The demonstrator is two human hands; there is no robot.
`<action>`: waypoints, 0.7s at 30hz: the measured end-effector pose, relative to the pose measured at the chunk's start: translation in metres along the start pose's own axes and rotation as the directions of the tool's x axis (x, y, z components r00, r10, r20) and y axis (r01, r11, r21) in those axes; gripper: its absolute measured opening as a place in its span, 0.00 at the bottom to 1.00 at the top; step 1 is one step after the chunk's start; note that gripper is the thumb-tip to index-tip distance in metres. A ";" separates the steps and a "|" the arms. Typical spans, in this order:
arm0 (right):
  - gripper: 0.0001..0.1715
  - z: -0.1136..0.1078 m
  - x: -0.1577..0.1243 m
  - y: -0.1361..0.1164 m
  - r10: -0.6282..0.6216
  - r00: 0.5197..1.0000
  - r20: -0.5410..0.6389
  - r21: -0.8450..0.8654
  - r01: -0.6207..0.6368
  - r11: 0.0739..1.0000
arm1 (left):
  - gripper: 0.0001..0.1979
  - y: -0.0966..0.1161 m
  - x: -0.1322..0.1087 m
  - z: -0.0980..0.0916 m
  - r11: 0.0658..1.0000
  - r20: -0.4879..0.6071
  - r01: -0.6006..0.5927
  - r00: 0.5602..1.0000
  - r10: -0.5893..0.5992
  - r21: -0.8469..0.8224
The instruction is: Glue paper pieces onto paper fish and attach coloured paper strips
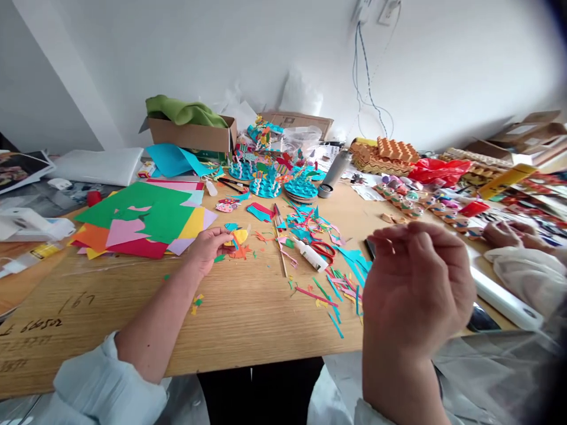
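My left hand (pixel 211 248) pinches a small paper cutout (pixel 240 237) in yellow, orange and blue just above the wooden table. Raised close to the camera, my right hand (pixel 419 295) has its fingertips drawn together with the thumb; anything between them is too small to make out. Between the hands lie a white glue bottle (pixel 311 255), red-handled scissors (pixel 325 251) and a thin wooden stick (pixel 282 258). Paper strips (pixel 316 295) in several colours are scattered around them. Orange paper scraps (pixel 264 236) lie right of the cutout.
Coloured paper sheets (pixel 146 212) are stacked at left. Behind stand blue paper crafts (pixel 266 184), a metal flask (pixel 338 168) and a cardboard box (pixel 195 136) with green cloth. Rows of small painted figures (pixel 401 200) are at right, near another person's hands (pixel 509 234).
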State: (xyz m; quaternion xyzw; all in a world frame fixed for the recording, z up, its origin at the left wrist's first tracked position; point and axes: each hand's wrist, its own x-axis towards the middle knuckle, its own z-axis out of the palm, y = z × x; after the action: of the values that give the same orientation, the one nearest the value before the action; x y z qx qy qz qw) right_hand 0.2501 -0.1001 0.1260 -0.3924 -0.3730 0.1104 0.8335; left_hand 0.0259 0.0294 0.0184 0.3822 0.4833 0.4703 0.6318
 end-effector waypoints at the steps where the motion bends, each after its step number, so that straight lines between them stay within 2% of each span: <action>1: 0.02 -0.012 -0.002 -0.002 -0.004 1.000 -0.025 -0.017 0.003 1.000 | 0.12 0.000 -0.001 0.001 1.000 0.008 0.003 1.000 -0.003 -0.001; 7: 0.08 -0.083 -0.017 0.001 0.048 0.990 -0.135 -0.200 -0.075 0.977 | 0.10 -0.001 0.000 0.002 1.000 -0.014 0.006 1.000 -0.006 -0.003; 10: 0.10 -0.108 -0.029 0.004 0.085 0.981 -0.175 -0.276 -0.132 0.952 | 0.09 -0.001 0.000 0.003 1.000 0.031 0.013 0.999 -0.012 -0.007; 14: 0.12 -0.125 -0.049 0.011 0.132 0.975 -0.177 -0.413 -0.195 0.889 | 0.08 0.002 -0.003 0.006 1.000 0.017 0.016 1.000 -0.016 -0.003; 21: 0.16 -0.130 -0.071 0.026 0.144 0.979 -0.141 -0.517 -0.197 0.833 | 0.07 0.005 -0.007 0.010 1.000 0.034 0.012 0.999 -0.011 -0.012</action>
State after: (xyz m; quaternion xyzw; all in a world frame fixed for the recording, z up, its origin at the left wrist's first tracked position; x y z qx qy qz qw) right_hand 0.2958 -0.1910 0.0153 -0.6430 -0.3116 0.0586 0.6971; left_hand 0.0339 0.0241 0.0273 0.3836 0.4717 0.4630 0.6450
